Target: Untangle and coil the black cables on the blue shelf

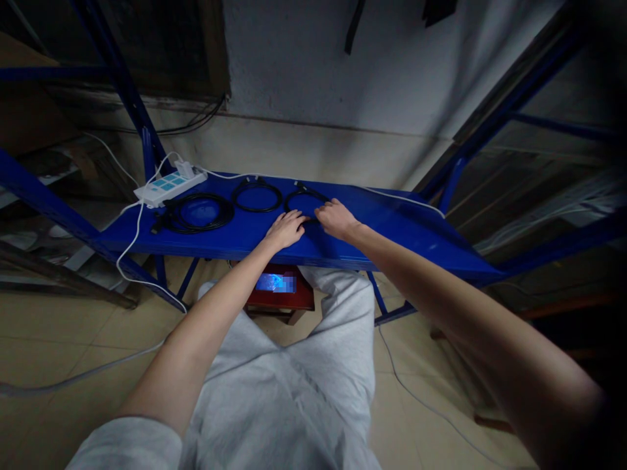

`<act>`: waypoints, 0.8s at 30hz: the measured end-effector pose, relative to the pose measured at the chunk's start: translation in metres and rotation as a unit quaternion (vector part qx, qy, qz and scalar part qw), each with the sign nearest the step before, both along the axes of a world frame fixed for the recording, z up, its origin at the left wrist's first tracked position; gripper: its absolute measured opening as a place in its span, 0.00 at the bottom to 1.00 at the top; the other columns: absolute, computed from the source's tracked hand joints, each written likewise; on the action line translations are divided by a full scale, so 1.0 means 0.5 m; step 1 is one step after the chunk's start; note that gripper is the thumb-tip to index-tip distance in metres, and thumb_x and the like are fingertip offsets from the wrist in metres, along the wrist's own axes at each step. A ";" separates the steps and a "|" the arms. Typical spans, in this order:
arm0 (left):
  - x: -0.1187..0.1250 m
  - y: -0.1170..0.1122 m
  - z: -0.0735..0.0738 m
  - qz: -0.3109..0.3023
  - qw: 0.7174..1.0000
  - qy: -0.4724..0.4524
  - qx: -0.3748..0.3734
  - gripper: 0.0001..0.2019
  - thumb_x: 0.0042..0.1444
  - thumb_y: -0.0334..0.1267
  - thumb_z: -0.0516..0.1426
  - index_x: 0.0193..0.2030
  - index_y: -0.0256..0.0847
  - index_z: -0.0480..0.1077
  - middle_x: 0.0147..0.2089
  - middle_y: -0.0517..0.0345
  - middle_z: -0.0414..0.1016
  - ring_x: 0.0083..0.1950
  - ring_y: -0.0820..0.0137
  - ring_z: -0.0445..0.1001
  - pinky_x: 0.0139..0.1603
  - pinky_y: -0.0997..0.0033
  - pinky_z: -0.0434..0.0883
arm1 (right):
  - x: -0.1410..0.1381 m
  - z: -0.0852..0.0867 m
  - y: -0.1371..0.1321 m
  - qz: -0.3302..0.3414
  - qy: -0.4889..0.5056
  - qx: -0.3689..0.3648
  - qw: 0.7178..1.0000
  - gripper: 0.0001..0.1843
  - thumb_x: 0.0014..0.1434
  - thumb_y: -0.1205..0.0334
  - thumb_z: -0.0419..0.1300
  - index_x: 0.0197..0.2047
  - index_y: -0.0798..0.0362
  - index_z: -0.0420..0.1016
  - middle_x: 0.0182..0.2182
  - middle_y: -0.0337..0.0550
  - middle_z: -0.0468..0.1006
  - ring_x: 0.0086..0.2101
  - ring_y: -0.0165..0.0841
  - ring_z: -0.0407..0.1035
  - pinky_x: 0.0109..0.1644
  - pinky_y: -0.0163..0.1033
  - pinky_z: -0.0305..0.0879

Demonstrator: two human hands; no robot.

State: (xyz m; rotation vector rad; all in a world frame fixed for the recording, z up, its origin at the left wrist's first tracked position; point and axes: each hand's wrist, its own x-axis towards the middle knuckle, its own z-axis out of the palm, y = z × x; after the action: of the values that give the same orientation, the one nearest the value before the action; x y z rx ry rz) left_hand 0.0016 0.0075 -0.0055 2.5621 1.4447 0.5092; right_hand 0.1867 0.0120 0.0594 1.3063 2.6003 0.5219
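A looped black cable point(306, 191) lies on the blue shelf point(392, 228) in front of me, its plug end at the back of the loop. My right hand point(336, 219) is closed over the right side of this loop. At the loop's front edge my left hand point(287, 230) rests with its fingers stretched out, touching the cable. Just to the left is a second, smaller coil of black cable point(256, 209). Farther left lies a thicker coil of black cable point(208, 228). My fingers hide part of the cable between the hands.
A white power strip point(169, 187) with blue sockets stands at the shelf's left end, with white cords running from it. Blue posts rise on both sides, and a wall point(343, 78) is behind. Below the shelf, a lit phone screen point(275, 282) lies on a red stool point(301, 300).
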 end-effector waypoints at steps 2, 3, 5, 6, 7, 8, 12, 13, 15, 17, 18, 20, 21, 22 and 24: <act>0.000 -0.002 0.002 0.002 1.000 -0.002 -0.001 0.24 0.67 0.37 0.47 0.68 0.45 0.64 0.75 0.52 0.58 0.76 0.64 0.53 0.76 0.53 0.52 | -0.010 -0.006 0.001 -0.111 0.073 -0.008 0.991 0.15 0.61 0.69 0.55 0.49 0.63 0.77 0.46 0.62 0.80 0.49 0.45 0.74 0.58 0.46 0.60; 0.000 -0.003 0.002 0.003 1.000 -0.003 -0.001 0.24 0.67 0.37 0.47 0.68 0.45 0.65 0.74 0.52 0.58 0.76 0.64 0.53 0.76 0.54 0.52 | -0.015 -0.009 0.002 -0.167 0.110 -0.013 0.980 0.15 0.62 0.68 0.54 0.49 0.62 0.77 0.46 0.62 0.80 0.48 0.45 0.74 0.56 0.45 0.63; -0.001 -0.004 0.004 0.002 1.000 -0.002 0.000 0.24 0.67 0.37 0.47 0.68 0.45 0.65 0.74 0.52 0.59 0.76 0.64 0.53 0.76 0.54 0.52 | -0.023 -0.015 0.009 -0.269 0.181 -0.023 0.946 0.15 0.62 0.64 0.56 0.49 0.60 0.78 0.45 0.62 0.80 0.46 0.46 0.76 0.50 0.43 0.68; -0.001 -0.004 0.004 0.002 1.000 -0.003 -0.001 0.24 0.67 0.36 0.47 0.68 0.46 0.65 0.74 0.53 0.59 0.76 0.63 0.53 0.76 0.54 0.52 | -0.025 -0.018 0.015 -0.312 0.216 -0.037 0.924 0.15 0.61 0.63 0.57 0.48 0.59 0.78 0.44 0.61 0.81 0.45 0.45 0.76 0.47 0.43 0.70; -0.001 -0.004 0.004 0.002 1.000 -0.004 -0.002 0.24 0.66 0.36 0.48 0.68 0.46 0.65 0.74 0.53 0.59 0.76 0.63 0.53 0.76 0.54 0.52 | -0.027 -0.022 0.021 -0.348 0.252 -0.060 0.901 0.15 0.61 0.62 0.57 0.47 0.59 0.79 0.42 0.60 0.81 0.42 0.44 0.77 0.44 0.41 0.72; -0.001 -0.004 0.004 0.001 1.000 -0.005 -0.003 0.24 0.66 0.36 0.48 0.68 0.46 0.65 0.74 0.53 0.59 0.76 0.63 0.53 0.76 0.53 0.52 | -0.027 -0.025 0.027 -0.373 0.287 -0.088 0.878 0.15 0.62 0.62 0.57 0.46 0.60 0.79 0.39 0.58 0.82 0.39 0.42 0.78 0.42 0.40 0.73; -0.001 -0.001 0.001 0.001 1.000 -0.010 -0.008 0.24 0.66 0.36 0.48 0.68 0.45 0.65 0.75 0.52 0.58 0.76 0.63 0.53 0.76 0.52 0.51 | -0.026 -0.037 0.044 -0.386 0.377 -0.151 0.828 0.16 0.63 0.63 0.52 0.41 0.61 0.80 0.30 0.53 0.82 0.29 0.35 0.76 0.34 0.36 0.72; -0.001 -0.001 0.000 0.002 1.000 -0.011 -0.008 0.24 0.66 0.36 0.48 0.68 0.45 0.65 0.75 0.52 0.58 0.76 0.63 0.53 0.76 0.52 0.51 | -0.026 -0.039 0.044 -0.379 0.371 -0.142 0.836 0.15 0.63 0.63 0.53 0.41 0.61 0.80 0.31 0.53 0.82 0.30 0.36 0.76 0.35 0.36 0.72; -0.001 0.000 -0.002 0.003 1.000 -0.011 -0.008 0.24 0.66 0.36 0.48 0.68 0.44 0.65 0.75 0.52 0.58 0.76 0.63 0.53 0.76 0.52 0.51 | -0.025 -0.039 0.039 -0.360 0.326 -0.106 0.868 0.14 0.61 0.63 0.54 0.42 0.59 0.80 0.34 0.55 0.82 0.35 0.39 0.78 0.38 0.38 0.73; -0.001 -0.001 -0.002 0.003 1.000 -0.011 -0.005 0.24 0.66 0.36 0.48 0.68 0.43 0.65 0.75 0.52 0.58 0.76 0.63 0.53 0.76 0.53 0.51 | -0.022 -0.034 0.027 -0.315 0.249 -0.060 0.914 0.15 0.61 0.64 0.55 0.46 0.58 0.79 0.40 0.58 0.81 0.41 0.43 0.77 0.42 0.41 0.72; -0.001 -0.001 -0.002 0.003 1.000 -0.011 -0.004 0.24 0.66 0.36 0.47 0.68 0.43 0.65 0.75 0.51 0.58 0.76 0.63 0.53 0.76 0.53 0.51 | -0.019 -0.030 0.020 -0.277 0.207 -0.039 0.937 0.16 0.63 0.65 0.54 0.49 0.58 0.78 0.42 0.59 0.81 0.43 0.45 0.77 0.44 0.42 0.71; -0.002 -0.001 -0.002 0.002 1.000 -0.011 -0.002 0.24 0.66 0.36 0.47 0.68 0.43 0.65 0.74 0.51 0.58 0.76 0.63 0.53 0.76 0.53 0.51 | -0.010 -0.020 0.004 -0.174 0.120 -0.020 0.977 0.18 0.65 0.66 0.52 0.55 0.58 0.74 0.46 0.60 0.79 0.45 0.45 0.76 0.46 0.42 0.69; -0.002 -0.001 -0.002 0.003 1.000 -0.010 -0.002 0.24 0.66 0.36 0.47 0.68 0.42 0.65 0.74 0.51 0.58 0.76 0.63 0.53 0.77 0.54 0.51 | -0.005 -0.014 -0.003 -0.117 0.076 -0.021 0.990 0.19 0.65 0.67 0.52 0.58 0.58 0.72 0.48 0.60 0.79 0.45 0.45 0.76 0.46 0.42 0.68; -0.002 -0.001 -0.003 0.003 1.000 -0.009 -0.002 0.24 0.66 0.36 0.47 0.68 0.42 0.65 0.74 0.51 0.58 0.76 0.63 0.53 0.77 0.54 0.51 | 0.000 -0.008 -0.009 -0.066 0.036 -0.024 0.997 0.21 0.65 0.69 0.51 0.60 0.58 0.70 0.49 0.60 0.78 0.45 0.44 0.76 0.45 0.41 0.67; -0.002 0.000 -0.004 0.005 1.000 -0.006 -0.002 0.24 0.66 0.36 0.48 0.68 0.42 0.65 0.75 0.52 0.58 0.76 0.63 0.53 0.77 0.54 0.51 | 0.009 0.004 -0.018 0.012 -0.027 -0.032 0.999 0.22 0.65 0.71 0.50 0.62 0.58 0.67 0.51 0.60 0.76 0.44 0.42 0.76 0.44 0.40 0.65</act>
State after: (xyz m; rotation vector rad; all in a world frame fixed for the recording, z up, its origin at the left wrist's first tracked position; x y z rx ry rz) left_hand 0.0007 0.0075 -0.0073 2.5454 1.4539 0.5229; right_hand 0.1912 0.0030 0.0613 1.2263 2.5701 0.4662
